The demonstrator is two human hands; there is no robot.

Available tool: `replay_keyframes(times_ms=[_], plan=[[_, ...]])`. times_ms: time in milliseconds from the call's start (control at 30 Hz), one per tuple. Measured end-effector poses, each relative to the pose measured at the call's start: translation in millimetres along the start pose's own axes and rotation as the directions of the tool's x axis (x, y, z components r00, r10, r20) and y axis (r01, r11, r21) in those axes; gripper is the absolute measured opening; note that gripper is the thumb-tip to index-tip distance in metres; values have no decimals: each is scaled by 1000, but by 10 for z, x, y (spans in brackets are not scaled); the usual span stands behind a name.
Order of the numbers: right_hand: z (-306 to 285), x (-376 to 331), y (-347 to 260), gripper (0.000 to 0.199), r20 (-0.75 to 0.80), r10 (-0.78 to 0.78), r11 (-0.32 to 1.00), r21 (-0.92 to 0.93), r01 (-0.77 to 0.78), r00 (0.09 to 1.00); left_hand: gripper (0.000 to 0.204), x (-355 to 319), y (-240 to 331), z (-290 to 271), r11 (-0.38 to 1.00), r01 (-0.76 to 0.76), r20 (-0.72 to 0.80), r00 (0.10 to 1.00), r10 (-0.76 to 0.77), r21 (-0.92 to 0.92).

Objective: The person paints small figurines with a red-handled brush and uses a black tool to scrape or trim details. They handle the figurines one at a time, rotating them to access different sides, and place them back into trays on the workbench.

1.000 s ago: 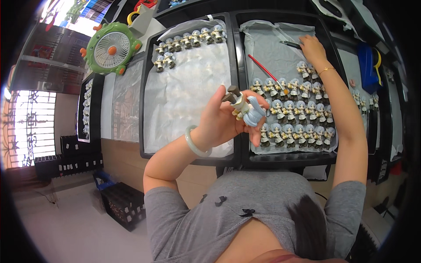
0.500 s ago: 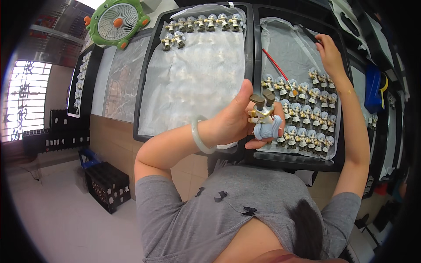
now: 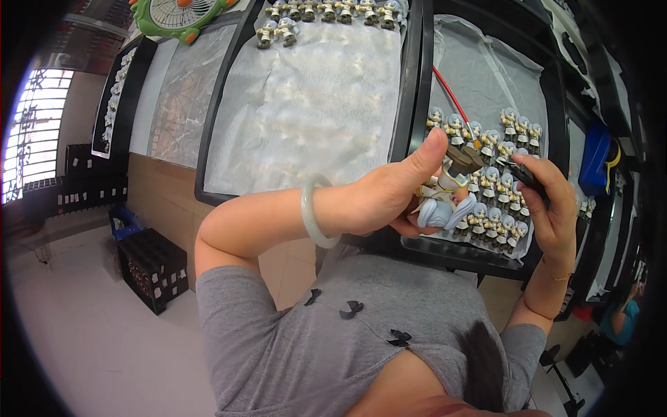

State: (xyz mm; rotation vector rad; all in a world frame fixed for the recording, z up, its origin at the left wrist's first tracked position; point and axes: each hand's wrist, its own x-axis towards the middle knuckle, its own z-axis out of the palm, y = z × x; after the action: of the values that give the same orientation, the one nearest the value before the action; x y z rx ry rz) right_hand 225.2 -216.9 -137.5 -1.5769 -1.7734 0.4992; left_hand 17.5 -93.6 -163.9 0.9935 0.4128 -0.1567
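Observation:
My left hand (image 3: 385, 191), a pale bangle at its wrist, grips a small figurine (image 3: 439, 210) upside down. The figurine has pale blue-grey hair, white clothes with gold trim and brown boots pointing up. My right hand (image 3: 554, 212) is closed round a slim black-handled tool (image 3: 529, 179), whose thin tip points toward the boots; its exact kind is unclear. Below both hands is the right black tray (image 3: 451, 254), lined with white sheeting and holding rows of standing figurines (image 3: 490, 182). A red-handled paintbrush (image 3: 453, 97) lies there, its tip among the figurines.
The left black tray (image 3: 206, 156) has several figurines (image 3: 326, 10) along its far end. A green fan (image 3: 179, 15) stands at the far left. A blue-and-yellow tape dispenser (image 3: 596, 160) sits at the right. On the floor at left is a black crate (image 3: 151, 267).
My right hand has picked up the black-handled tool from the far end of the right tray and brought it near beside the figurine. The figurine is slightly lower and tilted more. The view has shifted.

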Motion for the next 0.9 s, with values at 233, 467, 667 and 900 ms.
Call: replay_keyframes(times_ms=[233, 467, 667, 900], plan=[[20, 17, -6, 29, 110, -26, 999, -35, 31, 994, 75, 52, -129, -95, 1000, -16, 29, 999, 17, -27], [121, 5, -26, 26, 138, -54, 998, 24, 51, 989, 66, 44, -146, -75, 998, 26, -62, 998, -30, -65], [195, 11, -50, 25, 116, -66, 997, -18, 69, 991, 71, 3, -57, -52, 997, 74, -42, 996, -72, 32], [241, -3, -74, 29, 84, -88, 993, -73, 94, 993, 74, 13, -32, -36, 994, 56, -40, 998, -53, 90]])
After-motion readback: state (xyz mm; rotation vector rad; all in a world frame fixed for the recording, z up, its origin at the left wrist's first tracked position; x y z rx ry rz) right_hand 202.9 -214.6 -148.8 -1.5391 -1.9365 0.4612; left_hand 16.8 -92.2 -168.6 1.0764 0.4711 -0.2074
